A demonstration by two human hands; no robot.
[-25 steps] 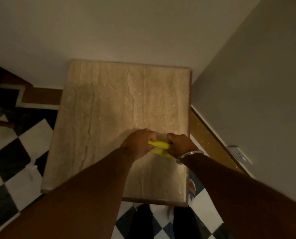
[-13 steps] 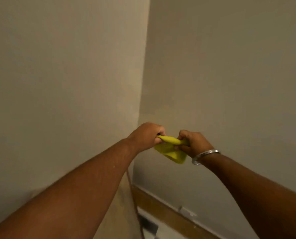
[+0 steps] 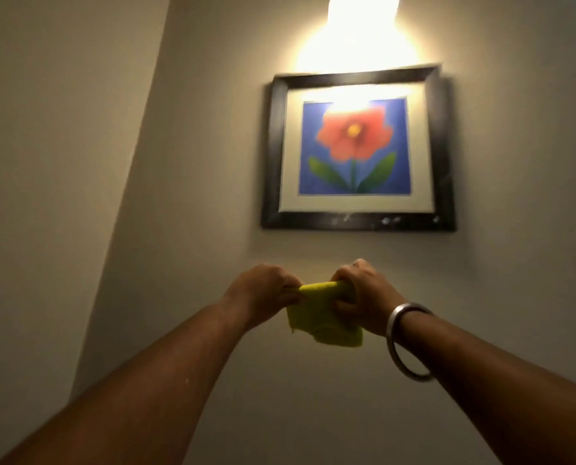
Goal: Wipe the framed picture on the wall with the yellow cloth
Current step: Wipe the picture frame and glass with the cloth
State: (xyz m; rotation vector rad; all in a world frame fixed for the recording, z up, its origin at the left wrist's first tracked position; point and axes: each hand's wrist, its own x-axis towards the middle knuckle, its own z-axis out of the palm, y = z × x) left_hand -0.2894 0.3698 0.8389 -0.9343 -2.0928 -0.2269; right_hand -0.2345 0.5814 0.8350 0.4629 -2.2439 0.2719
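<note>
My left hand point(image 3: 263, 295) and right hand point(image 3: 363, 295) each pinch 1 end of the yellow cloth point(image 3: 323, 313), which sags between them. Half a second ago only bare wall showed; now the framed picture point(image 3: 357, 151) hangs above my fists, apart from the cloth.

Bare forearms, silver bangle point(image 3: 408, 340) on the right wrist

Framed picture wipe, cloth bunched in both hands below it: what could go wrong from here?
1. The framed picture hangs on the wall; a hard push could tilt or unhook it.
2. The yellow cloth is balled between the left hand and right hand; wiping may smear.
3. Glare from the lamp may hide dust.
</note>
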